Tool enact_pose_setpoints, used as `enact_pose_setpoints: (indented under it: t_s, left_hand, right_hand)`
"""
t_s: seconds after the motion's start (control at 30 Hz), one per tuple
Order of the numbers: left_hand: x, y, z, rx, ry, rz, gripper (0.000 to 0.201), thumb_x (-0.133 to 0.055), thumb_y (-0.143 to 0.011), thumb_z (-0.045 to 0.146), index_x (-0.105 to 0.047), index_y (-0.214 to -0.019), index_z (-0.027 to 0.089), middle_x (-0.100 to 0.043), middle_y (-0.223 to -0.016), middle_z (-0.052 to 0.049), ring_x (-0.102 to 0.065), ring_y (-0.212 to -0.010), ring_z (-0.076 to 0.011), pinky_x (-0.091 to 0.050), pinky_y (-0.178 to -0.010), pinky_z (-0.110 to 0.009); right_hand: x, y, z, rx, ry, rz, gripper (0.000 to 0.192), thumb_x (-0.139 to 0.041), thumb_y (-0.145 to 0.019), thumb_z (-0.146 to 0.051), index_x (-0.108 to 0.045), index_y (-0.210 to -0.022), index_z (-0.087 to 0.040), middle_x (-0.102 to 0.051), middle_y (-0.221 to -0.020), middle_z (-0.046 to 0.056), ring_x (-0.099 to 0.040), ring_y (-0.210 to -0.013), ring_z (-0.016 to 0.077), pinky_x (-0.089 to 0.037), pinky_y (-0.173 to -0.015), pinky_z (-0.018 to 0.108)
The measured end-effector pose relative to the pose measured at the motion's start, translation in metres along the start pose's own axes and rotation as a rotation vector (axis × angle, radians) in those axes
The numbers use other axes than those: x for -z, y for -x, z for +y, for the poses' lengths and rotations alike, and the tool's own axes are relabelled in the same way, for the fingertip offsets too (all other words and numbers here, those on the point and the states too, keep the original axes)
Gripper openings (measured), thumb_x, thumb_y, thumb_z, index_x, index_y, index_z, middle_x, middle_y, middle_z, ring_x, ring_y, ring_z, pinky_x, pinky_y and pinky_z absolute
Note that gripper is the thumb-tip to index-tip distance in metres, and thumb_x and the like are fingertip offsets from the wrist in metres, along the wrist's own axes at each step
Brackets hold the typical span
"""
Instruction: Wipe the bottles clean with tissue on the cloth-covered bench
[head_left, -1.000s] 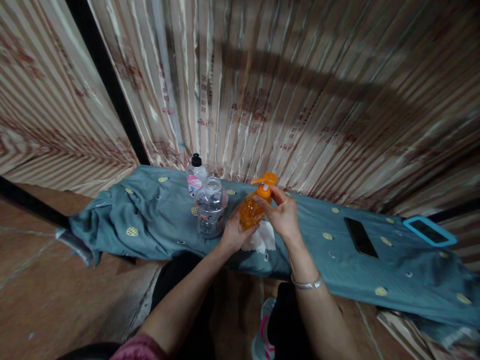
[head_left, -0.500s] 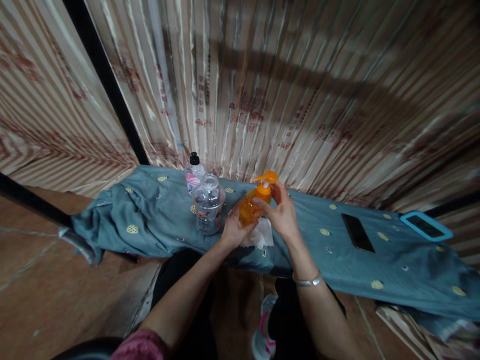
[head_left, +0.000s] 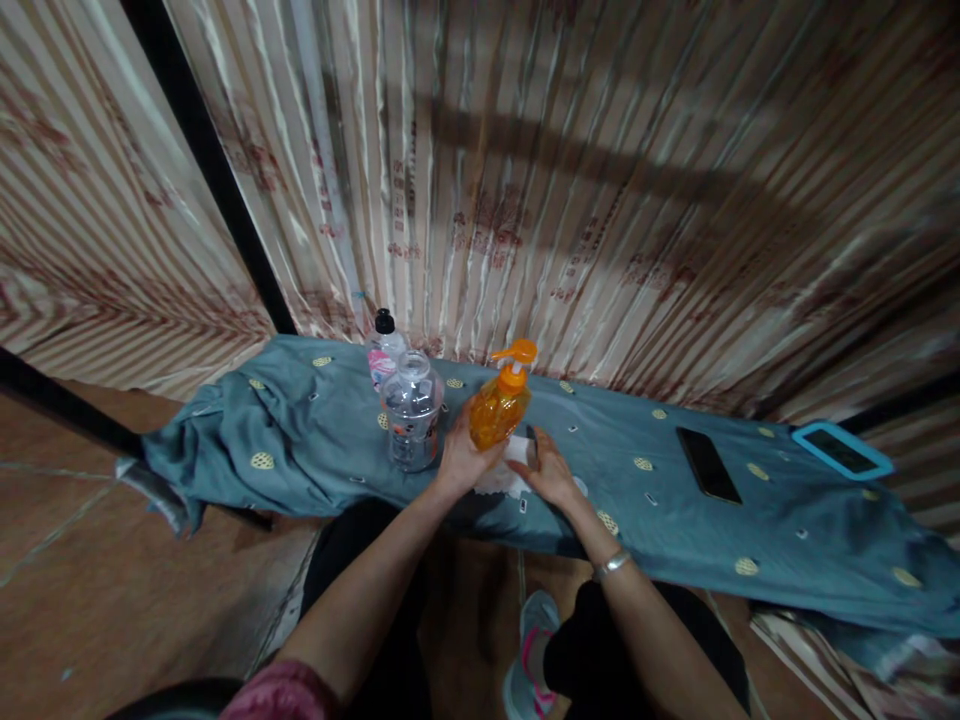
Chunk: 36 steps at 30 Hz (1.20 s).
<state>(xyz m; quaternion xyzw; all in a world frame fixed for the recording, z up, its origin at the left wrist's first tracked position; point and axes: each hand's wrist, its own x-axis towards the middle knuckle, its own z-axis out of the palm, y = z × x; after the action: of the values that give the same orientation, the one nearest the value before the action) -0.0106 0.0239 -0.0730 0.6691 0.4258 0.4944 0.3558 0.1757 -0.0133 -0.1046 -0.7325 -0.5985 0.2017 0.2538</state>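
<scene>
Right hand (head_left: 551,472) just dropped off the pump onto the white tissue (head_left: 516,452), fingers flat; left hand (head_left: 459,462) still wraps the orange bottle (head_left: 496,415) near the tabletop's (head_left: 300,440) front edge.

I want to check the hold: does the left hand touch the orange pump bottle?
Touching. The head view shows the left hand wrapped around the lower body of the orange pump bottle, with no gap between them.

Left hand (head_left: 459,462) covers the pump bottle's (head_left: 498,410) lower side; tissue (head_left: 504,470) mostly hidden under both hands; label on the rear bottle (head_left: 382,352) too small to read. Cloth (head_left: 315,440) cut off at right edge; curtain (head_left: 675,200) blurred there.
</scene>
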Motion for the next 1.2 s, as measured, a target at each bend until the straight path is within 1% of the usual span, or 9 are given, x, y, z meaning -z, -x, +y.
enact_pose_setpoints:
  t_s: [0.1,0.2,0.3,0.43,0.63,0.8,0.93,1.07,1.2]
  left_hand:
    - [-0.001,-0.001,0.006,0.018,0.011,0.016,0.063,-0.081,-0.067,0.020,-0.058,-0.126,0.019,-0.067,-0.129,-0.012,-0.063,-0.121,-0.0301,-0.049,-0.107,-0.047]
    - [0.000,-0.002,0.014,0.053,0.034,0.017,0.058,-0.080,-0.066,0.017,-0.062,-0.121,0.020,-0.072,-0.120,-0.009,-0.067,-0.115,-0.0288,-0.052,-0.102,-0.044]
    - [0.002,-0.002,0.021,0.096,0.051,0.020,0.054,-0.081,-0.065,0.017,-0.064,-0.117,0.019,-0.073,-0.116,-0.009,-0.069,-0.108,-0.0276,-0.055,-0.097,-0.042]
    - [0.003,-0.001,0.024,0.104,0.064,0.003,0.051,-0.080,-0.065,0.015,-0.065,-0.114,0.019,-0.074,-0.114,-0.008,-0.071,-0.104,-0.0258,-0.056,-0.094,-0.040]
    - [-0.004,0.000,0.022,0.096,0.081,-0.039,0.058,-0.081,-0.064,0.015,-0.061,-0.119,0.016,-0.074,-0.113,-0.010,-0.071,-0.104,-0.0279,-0.055,-0.095,-0.044]
    - [-0.007,0.000,0.023,0.105,0.115,-0.034,0.062,-0.081,-0.065,0.016,-0.059,-0.123,0.017,-0.073,-0.116,-0.011,-0.070,-0.107,-0.0285,-0.055,-0.098,-0.045]
    - [-0.006,0.000,0.021,0.099,0.143,-0.045,0.063,-0.080,-0.066,0.017,-0.057,-0.125,0.018,-0.071,-0.122,-0.011,-0.068,-0.114,-0.0288,-0.053,-0.102,-0.046]
    - [-0.004,0.001,0.019,0.098,0.163,-0.054,0.066,-0.079,-0.067,0.016,-0.055,-0.128,0.019,-0.070,-0.125,-0.010,-0.066,-0.117,-0.0287,-0.051,-0.105,-0.047]
    - [-0.006,0.002,0.019,0.102,0.209,-0.057,0.067,-0.081,-0.067,0.018,-0.055,-0.128,0.020,-0.068,-0.127,-0.010,-0.064,-0.120,-0.0291,-0.050,-0.107,-0.047]
  right_hand:
    - [-0.013,-0.003,-0.007,-0.010,-0.001,-0.039,0.046,-0.069,-0.089,-0.034,-0.056,-0.130,-0.020,-0.056,-0.139,0.011,-0.056,-0.124,0.0293,-0.048,-0.101,0.054]
    - [-0.014,-0.008,-0.007,-0.030,-0.025,-0.113,0.023,-0.067,-0.090,-0.035,-0.066,-0.103,-0.016,-0.069,-0.102,0.003,-0.067,-0.089,0.0189,-0.057,-0.081,0.040]
    - [-0.007,-0.011,-0.003,-0.051,-0.071,-0.136,0.021,-0.067,-0.090,-0.036,-0.065,-0.085,-0.016,-0.066,-0.081,-0.002,-0.064,-0.071,0.0136,-0.055,-0.068,0.032]
    - [0.014,-0.015,0.007,-0.093,-0.185,-0.050,0.021,-0.067,-0.091,-0.035,-0.063,-0.082,-0.016,-0.062,-0.074,-0.004,-0.058,-0.060,0.0099,-0.051,-0.058,0.026]
    - [0.063,-0.017,-0.002,-0.091,-0.509,0.209,0.021,-0.064,-0.093,-0.037,-0.063,-0.092,-0.016,-0.062,-0.077,-0.004,-0.056,-0.058,0.0088,-0.049,-0.053,0.024]
    - [0.086,-0.006,-0.050,0.063,-0.708,0.463,0.030,-0.058,-0.095,-0.039,-0.060,-0.115,-0.018,-0.068,-0.095,0.002,-0.063,-0.069,0.0128,-0.055,-0.064,0.031]
    - [0.075,0.014,-0.093,0.272,-0.615,0.467,0.031,-0.066,-0.087,-0.036,-0.065,-0.112,-0.018,-0.072,-0.101,0.004,-0.069,-0.090,0.0187,-0.054,-0.084,0.039]
    - [0.075,0.037,-0.113,0.359,-0.453,0.549,0.030,-0.060,-0.091,-0.035,-0.064,-0.114,-0.016,-0.075,-0.099,0.008,-0.070,-0.085,0.0203,-0.054,-0.076,0.035]
    - [0.086,0.060,-0.125,0.520,-0.257,0.686,0.033,-0.058,-0.092,-0.025,-0.059,-0.124,-0.017,-0.068,-0.126,0.014,-0.067,-0.109,0.0224,-0.051,-0.091,0.037]
